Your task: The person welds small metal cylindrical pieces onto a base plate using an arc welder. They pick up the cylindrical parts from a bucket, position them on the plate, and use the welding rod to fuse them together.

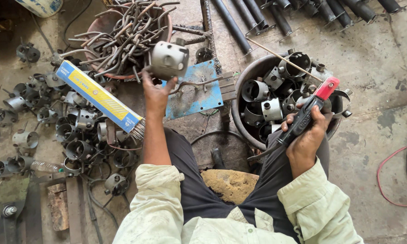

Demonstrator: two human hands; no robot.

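My left hand holds up a short grey metal cylinder part with holes and a bent rod welded to it, above a blue metal plate. My right hand grips a black welding electrode holder with a red tip; a thin rod electrode sticks out from it toward the upper left, over a round metal basin full of similar grey cylinder parts.
A basin of bent metal rods sits at the top left. A blue and yellow box of welding rods lies over a pile of cylinder parts on the floor at left. Dark pipes lie at the top. Red cables run at right.
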